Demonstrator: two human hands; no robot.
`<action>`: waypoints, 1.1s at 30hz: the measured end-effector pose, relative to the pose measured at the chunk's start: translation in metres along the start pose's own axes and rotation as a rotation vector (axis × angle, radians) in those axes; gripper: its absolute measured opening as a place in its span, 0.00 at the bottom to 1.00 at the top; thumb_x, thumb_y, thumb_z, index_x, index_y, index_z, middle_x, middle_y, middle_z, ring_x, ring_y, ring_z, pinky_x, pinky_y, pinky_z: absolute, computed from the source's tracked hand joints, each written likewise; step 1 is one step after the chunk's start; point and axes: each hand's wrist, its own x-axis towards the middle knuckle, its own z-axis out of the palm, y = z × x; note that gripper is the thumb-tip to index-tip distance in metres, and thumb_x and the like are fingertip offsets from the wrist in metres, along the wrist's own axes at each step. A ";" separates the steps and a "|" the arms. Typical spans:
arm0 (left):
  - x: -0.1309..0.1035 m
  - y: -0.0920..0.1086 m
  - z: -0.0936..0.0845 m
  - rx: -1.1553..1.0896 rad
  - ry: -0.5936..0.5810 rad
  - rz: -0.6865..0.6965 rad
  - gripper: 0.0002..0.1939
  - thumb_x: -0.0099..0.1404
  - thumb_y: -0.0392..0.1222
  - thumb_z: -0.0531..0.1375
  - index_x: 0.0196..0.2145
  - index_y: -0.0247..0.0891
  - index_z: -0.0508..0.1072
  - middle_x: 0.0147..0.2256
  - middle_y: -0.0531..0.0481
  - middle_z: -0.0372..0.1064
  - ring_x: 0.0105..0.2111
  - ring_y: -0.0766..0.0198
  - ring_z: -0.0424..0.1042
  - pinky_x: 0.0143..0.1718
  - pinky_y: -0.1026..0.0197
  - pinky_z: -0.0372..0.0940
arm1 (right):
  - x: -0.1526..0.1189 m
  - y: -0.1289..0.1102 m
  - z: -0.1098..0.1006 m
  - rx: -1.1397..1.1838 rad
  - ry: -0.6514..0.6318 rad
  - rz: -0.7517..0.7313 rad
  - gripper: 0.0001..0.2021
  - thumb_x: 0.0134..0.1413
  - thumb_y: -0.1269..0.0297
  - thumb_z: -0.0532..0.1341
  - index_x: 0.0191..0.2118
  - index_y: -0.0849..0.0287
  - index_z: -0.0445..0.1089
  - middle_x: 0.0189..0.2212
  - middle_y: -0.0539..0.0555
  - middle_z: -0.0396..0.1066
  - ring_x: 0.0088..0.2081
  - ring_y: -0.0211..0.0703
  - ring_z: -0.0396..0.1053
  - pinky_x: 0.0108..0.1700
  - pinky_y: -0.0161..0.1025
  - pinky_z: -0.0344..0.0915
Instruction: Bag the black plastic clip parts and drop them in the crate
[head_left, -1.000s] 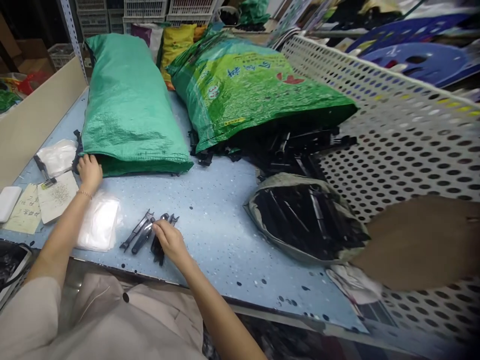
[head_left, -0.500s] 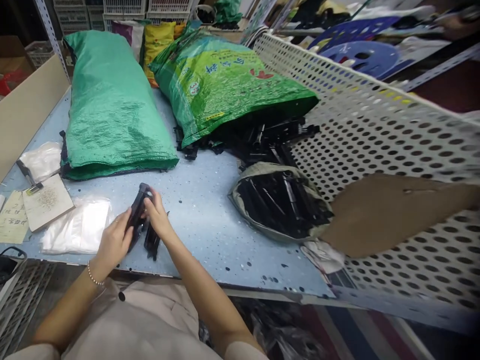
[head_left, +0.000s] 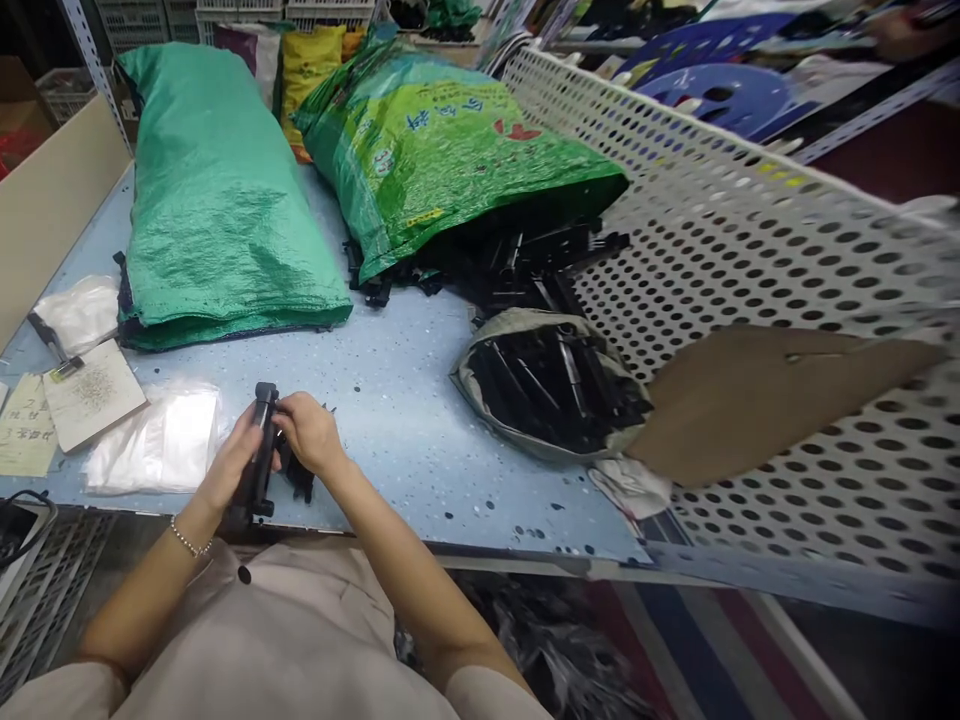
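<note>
My left hand (head_left: 234, 462) is wrapped round a long black plastic part (head_left: 264, 440), which stands nearly upright in the picture at the table's front edge. My right hand (head_left: 307, 432) is closed at the part's right side, its fingertips against it. Whether the right fingers pinch a second small piece is hidden. More black parts (head_left: 301, 480) lie on the table just under my right hand. Left of my hands is a stack of clear plastic bags (head_left: 161, 440). A cloth sack (head_left: 480, 400) full of black parts lies open to the right.
Behind are a teal sack (head_left: 217, 200) and a green printed sack (head_left: 450, 150) spilling black parts (head_left: 532, 260). A white perforated basket wall (head_left: 750, 260) runs along the right, with brown cardboard (head_left: 735, 410) against it. A small board (head_left: 94, 395) lies at the left.
The black part has turned more upright, and its lower end now shows near the table edge. My right hand has turned, its fingers now lower along the part. The view has shifted slightly.
</note>
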 end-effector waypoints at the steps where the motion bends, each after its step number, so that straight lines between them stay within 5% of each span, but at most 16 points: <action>1: -0.001 0.000 0.001 0.030 -0.012 0.020 0.42 0.64 0.60 0.61 0.68 0.36 0.54 0.27 0.51 0.71 0.28 0.66 0.71 0.30 0.66 0.64 | -0.001 0.001 0.001 -0.011 0.018 -0.013 0.17 0.69 0.50 0.49 0.40 0.57 0.67 0.31 0.57 0.71 0.34 0.45 0.68 0.37 0.42 0.67; 6: -0.002 -0.002 -0.002 0.195 -0.001 0.085 0.43 0.67 0.57 0.59 0.71 0.39 0.46 0.30 0.51 0.71 0.31 0.64 0.71 0.32 0.64 0.65 | -0.003 -0.006 0.000 0.157 0.010 0.176 0.25 0.65 0.38 0.47 0.35 0.56 0.64 0.30 0.55 0.68 0.32 0.44 0.66 0.35 0.41 0.63; 10: 0.002 -0.005 -0.013 0.434 0.007 0.223 0.43 0.66 0.55 0.61 0.71 0.43 0.48 0.47 0.42 0.73 0.43 0.57 0.74 0.44 0.56 0.69 | 0.005 -0.018 -0.012 0.702 -0.225 0.625 0.25 0.63 0.36 0.48 0.29 0.55 0.58 0.20 0.46 0.57 0.20 0.35 0.53 0.23 0.34 0.51; 13: 0.005 -0.007 -0.018 0.573 0.032 0.345 0.39 0.66 0.54 0.61 0.69 0.45 0.52 0.61 0.41 0.63 0.56 0.51 0.69 0.54 0.52 0.67 | 0.010 -0.024 -0.023 1.002 -0.404 0.805 0.24 0.59 0.37 0.53 0.29 0.55 0.57 0.17 0.41 0.51 0.17 0.30 0.43 0.20 0.32 0.40; 16: 0.004 -0.007 -0.020 0.679 0.044 0.388 0.37 0.68 0.53 0.59 0.70 0.46 0.52 0.66 0.42 0.57 0.60 0.50 0.65 0.57 0.50 0.64 | 0.010 -0.027 -0.034 0.906 -0.410 0.711 0.23 0.60 0.39 0.55 0.29 0.56 0.58 0.17 0.43 0.54 0.18 0.31 0.47 0.21 0.32 0.44; 21: -0.005 0.006 -0.024 0.784 -0.090 0.330 0.34 0.70 0.52 0.57 0.70 0.49 0.52 0.62 0.43 0.62 0.56 0.51 0.68 0.56 0.50 0.64 | 0.000 -0.031 -0.049 0.314 -0.247 0.297 0.22 0.58 0.41 0.59 0.29 0.57 0.64 0.25 0.52 0.64 0.29 0.39 0.61 0.31 0.37 0.57; 23: -0.008 0.010 -0.025 0.826 -0.117 0.372 0.35 0.70 0.51 0.57 0.70 0.51 0.50 0.61 0.43 0.63 0.55 0.52 0.68 0.55 0.51 0.64 | -0.004 -0.033 -0.050 0.430 -0.281 0.356 0.23 0.58 0.39 0.58 0.32 0.57 0.66 0.26 0.53 0.66 0.28 0.39 0.62 0.30 0.37 0.58; 25: -0.009 0.012 -0.025 0.869 -0.117 0.433 0.36 0.70 0.50 0.57 0.70 0.51 0.48 0.58 0.43 0.64 0.54 0.54 0.68 0.54 0.52 0.65 | -0.008 -0.036 -0.048 0.785 -0.436 0.555 0.27 0.61 0.35 0.50 0.34 0.57 0.66 0.22 0.51 0.66 0.21 0.36 0.58 0.24 0.35 0.55; 27: -0.008 0.012 -0.024 0.896 -0.127 0.471 0.36 0.70 0.49 0.57 0.70 0.51 0.47 0.55 0.43 0.65 0.52 0.55 0.68 0.52 0.53 0.65 | -0.011 -0.041 -0.045 1.185 -0.593 0.754 0.29 0.63 0.35 0.45 0.33 0.57 0.64 0.16 0.45 0.58 0.15 0.32 0.47 0.18 0.31 0.48; 29: -0.007 0.012 -0.024 0.905 -0.144 0.483 0.36 0.70 0.49 0.57 0.70 0.51 0.47 0.54 0.43 0.66 0.50 0.56 0.68 0.51 0.54 0.65 | -0.012 -0.047 -0.042 1.434 -0.613 0.852 0.26 0.63 0.37 0.48 0.30 0.56 0.59 0.14 0.40 0.47 0.14 0.30 0.37 0.17 0.29 0.40; 31: -0.007 0.013 -0.024 0.910 -0.156 0.483 0.36 0.70 0.49 0.57 0.71 0.50 0.47 0.53 0.43 0.66 0.50 0.56 0.69 0.51 0.54 0.65 | -0.013 -0.053 -0.041 1.439 -0.531 0.848 0.23 0.63 0.41 0.52 0.28 0.55 0.55 0.14 0.38 0.42 0.15 0.29 0.34 0.17 0.29 0.38; 33: -0.008 0.017 -0.025 0.916 -0.179 0.462 0.35 0.71 0.49 0.56 0.71 0.51 0.47 0.54 0.44 0.66 0.50 0.56 0.69 0.52 0.54 0.65 | -0.012 -0.057 -0.045 1.174 -0.443 0.744 0.21 0.64 0.43 0.52 0.28 0.55 0.55 0.15 0.39 0.45 0.16 0.30 0.38 0.18 0.30 0.42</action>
